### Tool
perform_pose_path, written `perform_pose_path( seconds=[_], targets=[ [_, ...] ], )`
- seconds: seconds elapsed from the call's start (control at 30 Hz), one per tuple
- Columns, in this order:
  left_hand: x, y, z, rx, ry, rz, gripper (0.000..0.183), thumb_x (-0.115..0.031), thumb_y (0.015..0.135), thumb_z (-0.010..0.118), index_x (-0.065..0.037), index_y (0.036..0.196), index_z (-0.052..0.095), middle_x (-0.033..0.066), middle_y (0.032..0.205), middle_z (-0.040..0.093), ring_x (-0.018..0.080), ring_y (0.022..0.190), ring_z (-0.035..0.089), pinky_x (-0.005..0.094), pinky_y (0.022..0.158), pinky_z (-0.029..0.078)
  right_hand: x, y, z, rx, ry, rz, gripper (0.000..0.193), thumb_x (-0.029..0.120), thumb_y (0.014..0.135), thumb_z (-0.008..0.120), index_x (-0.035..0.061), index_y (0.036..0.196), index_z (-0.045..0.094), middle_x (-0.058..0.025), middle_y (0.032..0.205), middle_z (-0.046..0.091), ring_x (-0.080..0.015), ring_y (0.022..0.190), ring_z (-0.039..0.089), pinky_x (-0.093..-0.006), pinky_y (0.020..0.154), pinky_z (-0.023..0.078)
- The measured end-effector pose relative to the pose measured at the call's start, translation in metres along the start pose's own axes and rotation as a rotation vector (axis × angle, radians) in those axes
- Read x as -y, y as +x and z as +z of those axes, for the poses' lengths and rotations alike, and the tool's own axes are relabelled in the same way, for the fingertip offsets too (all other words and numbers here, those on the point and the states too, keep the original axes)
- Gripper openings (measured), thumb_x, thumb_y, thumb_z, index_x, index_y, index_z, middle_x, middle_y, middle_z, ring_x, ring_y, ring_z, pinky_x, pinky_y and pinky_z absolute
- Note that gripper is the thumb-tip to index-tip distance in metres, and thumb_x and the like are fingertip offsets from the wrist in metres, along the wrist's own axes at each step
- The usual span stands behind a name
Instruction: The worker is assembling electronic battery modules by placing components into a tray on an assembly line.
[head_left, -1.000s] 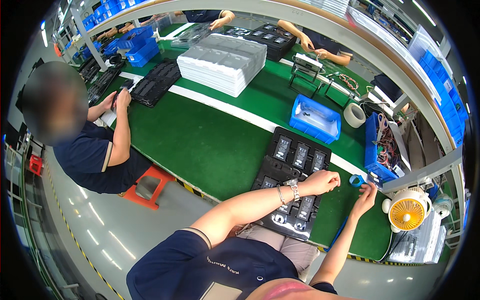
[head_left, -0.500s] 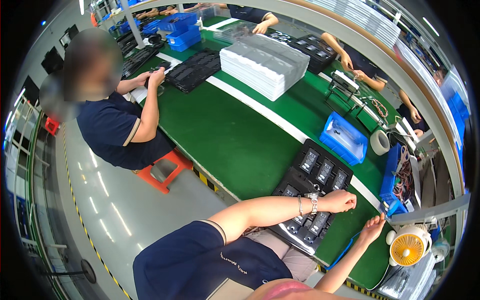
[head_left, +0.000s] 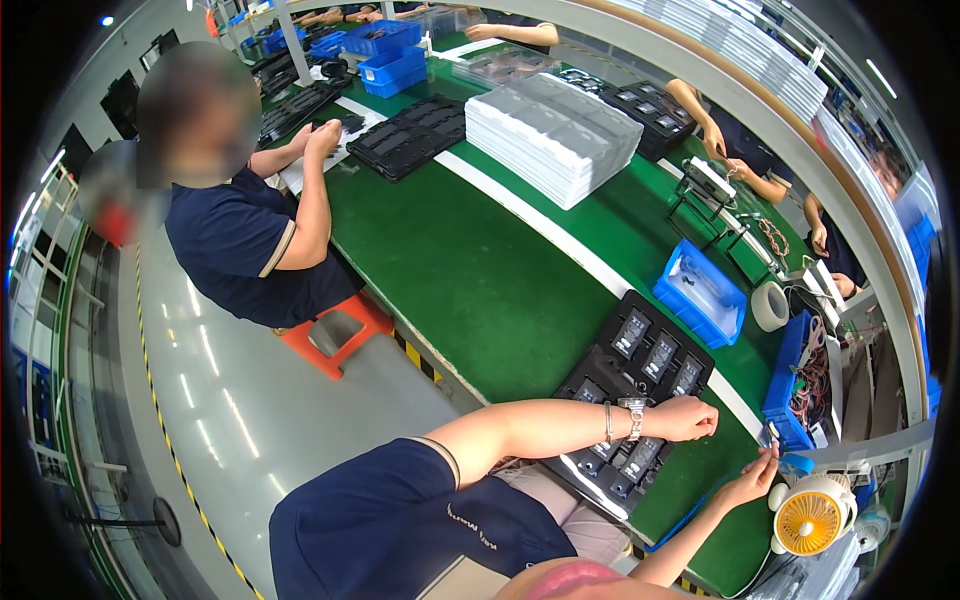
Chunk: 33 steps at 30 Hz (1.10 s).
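Observation:
My left hand (head_left: 685, 418) is closed in a loose fist above the right side of a black tray (head_left: 604, 335). Dark rectangular parts (head_left: 660, 355) with pale markings sit in the tray's pockets. Its fingertips are turned away, so whatever they hold is hidden. My right hand (head_left: 748, 482) is raised to the right of the tray, thumb and fingers pinched together near a piece of blue tape (head_left: 797, 464) on a grey metal frame. Something small and pale shows by those fingertips, too small to name. A blue cord (head_left: 683, 522) lies below that hand.
A blue bin (head_left: 735, 325) stands behind the tray; another bin (head_left: 775, 405) holds wires. A tape roll (head_left: 769, 306) and a yellow-white fan (head_left: 808, 522) are at the right. White stacked trays (head_left: 545, 150) stand farther back. A co-worker (head_left: 250, 240) sits at left.
The whole view has shifted slightly. My left hand stays over the tray and my right hand stays by the frame, fingers pinched. At the far side, a co-worker's hand has moved left.

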<state>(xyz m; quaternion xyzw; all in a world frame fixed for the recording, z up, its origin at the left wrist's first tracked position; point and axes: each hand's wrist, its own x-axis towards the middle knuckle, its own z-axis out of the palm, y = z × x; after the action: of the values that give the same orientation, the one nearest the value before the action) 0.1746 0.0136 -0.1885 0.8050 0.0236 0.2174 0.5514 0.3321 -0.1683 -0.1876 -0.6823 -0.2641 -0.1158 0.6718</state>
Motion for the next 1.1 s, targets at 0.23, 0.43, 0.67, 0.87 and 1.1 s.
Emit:
perform_pose_path(
  seconds=[0.23,0.43,0.67,0.87,1.1],
  targets=[
    [0.000,0.000,0.000,0.003,-0.018,0.002,0.015,-0.016,0.086,0.056,-0.004,0.082,0.064,0.0079,0.065,0.067,0.0240,0.061,0.066,0.0379,0.058,0.050,-0.007,-0.007,0.008,0.125,-0.395,-0.209,0.020,0.004,0.095,0.052,-0.0041,0.109,0.063,-0.0102,0.103,0.067,-0.0173,0.091,0.062,-0.0297,0.084,0.049],
    [-0.003,0.000,-0.003,0.039,0.025,-0.031,0.012,-0.015,0.086,0.055,-0.006,0.086,0.063,0.0062,0.065,0.066,0.0239,0.062,0.065,0.0386,0.059,0.048,-0.011,-0.002,0.008,0.123,-0.241,-0.114,0.021,0.007,0.096,0.050,-0.0033,0.111,0.061,-0.0109,0.106,0.065,-0.0189,0.087,0.063,-0.0309,0.080,0.051],
    [0.001,0.002,-0.001,0.038,0.009,-0.036,0.011,-0.015,0.085,0.057,-0.006,0.086,0.064,0.0068,0.067,0.066,0.0226,0.062,0.065,0.0367,0.058,0.049,-0.036,0.010,-0.015,0.209,0.690,0.305,0.037,0.017,0.099,0.049,-0.0016,0.131,0.047,-0.0124,0.100,0.064,-0.0128,0.081,0.062,-0.0184,0.069,0.051],
    [0.003,0.001,-0.001,0.011,-0.029,-0.044,0.014,-0.014,0.084,0.055,-0.006,0.084,0.066,0.0095,0.064,0.066,0.0258,0.060,0.066,0.0388,0.058,0.050,-0.018,0.001,0.007,0.082,0.399,0.192,0.034,0.017,0.099,0.050,-0.0024,0.127,0.051,-0.0134,0.106,0.065,-0.0141,0.084,0.064,-0.0226,0.073,0.053],
    [0.000,0.001,0.000,0.017,-0.007,-0.045,0.014,-0.015,0.084,0.055,-0.006,0.083,0.066,0.0090,0.063,0.066,0.0252,0.061,0.066,0.0384,0.059,0.050,-0.017,0.004,0.002,0.231,0.528,0.318,0.039,0.017,0.099,0.049,-0.0037,0.132,0.047,-0.0112,0.095,0.066,-0.0097,0.068,0.060,-0.0212,0.061,0.049]
  ],
)
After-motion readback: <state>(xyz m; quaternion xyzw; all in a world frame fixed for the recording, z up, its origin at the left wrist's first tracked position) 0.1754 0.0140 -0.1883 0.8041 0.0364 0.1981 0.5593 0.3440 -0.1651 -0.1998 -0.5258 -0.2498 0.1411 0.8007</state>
